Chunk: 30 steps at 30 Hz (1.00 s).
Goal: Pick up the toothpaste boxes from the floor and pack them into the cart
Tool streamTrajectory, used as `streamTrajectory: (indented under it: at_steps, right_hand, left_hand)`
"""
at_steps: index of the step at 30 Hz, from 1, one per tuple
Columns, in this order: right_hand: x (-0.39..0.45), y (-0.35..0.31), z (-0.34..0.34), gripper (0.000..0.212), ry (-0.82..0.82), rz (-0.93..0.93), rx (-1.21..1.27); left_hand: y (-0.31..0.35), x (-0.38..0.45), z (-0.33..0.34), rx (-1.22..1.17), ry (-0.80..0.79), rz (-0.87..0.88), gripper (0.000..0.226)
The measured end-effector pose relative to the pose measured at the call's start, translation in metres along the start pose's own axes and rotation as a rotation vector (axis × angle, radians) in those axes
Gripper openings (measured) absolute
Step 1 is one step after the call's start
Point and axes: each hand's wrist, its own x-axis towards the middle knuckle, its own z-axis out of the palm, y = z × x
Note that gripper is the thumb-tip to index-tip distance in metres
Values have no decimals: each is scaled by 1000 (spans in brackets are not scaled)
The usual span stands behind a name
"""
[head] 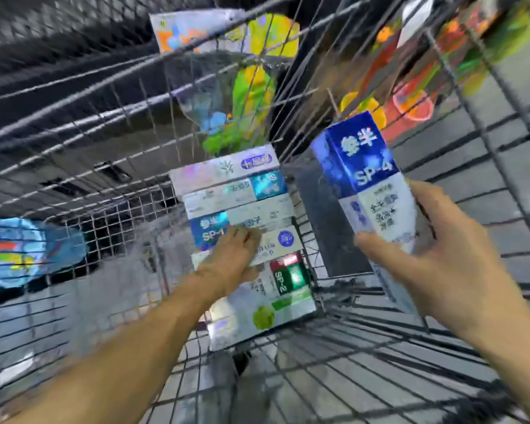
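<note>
Inside the wire cart [380, 341] lies a row of several toothpaste boxes [236, 194], side by side along the cart's middle. My left hand [230, 261] reaches into the cart and rests on this row, fingers bent over a white box near the blue SP-1 box [210, 232]. A green and white SP-2 box [285, 289] lies nearest to me. My right hand [441, 264] grips the lower white end of a blue and white SP-4 box [367, 175], held upright above the cart's right side. The picture is blurred by motion.
Colourful plastic bags [242, 96] hang at the cart's far end, with more bright packs [416, 99] beyond the right wall. A blue patterned bag [19, 252] lies outside the left wall. A dark panel [322, 221] lies on the cart's bottom right of the row.
</note>
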Motion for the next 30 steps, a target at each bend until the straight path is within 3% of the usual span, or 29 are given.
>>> streamTrajectory:
  at_steps: [4, 12, 16, 21, 27, 30]
  right_hand:
    - [-2, -2, 8, 56, -8, 0, -47]
    - [-8, -10, 15, 47, -48, -64, -44]
    - [-11, -6, 17, 52, -92, -96, -94]
    - [-15, 2, 23, 56, -172, -111, -196]
    - [-1, 7, 36, 63, -478, -186, -450]
    - [18, 8, 54, 68, -604, -315, -634]
  left_hand:
    - [-7, 13, 30, 204, 77, 20, 73]
    - [-15, 12, 33, 316, 328, -6, 73]
    - [-21, 8, 34, 366, 240, -55, 80]
    - [-24, 6, 47, 235, 176, -167, 81]
    - [-67, -16, 34, 208, 181, -61, 75]
    - [-84, -29, 27, 252, 174, -87, 73]
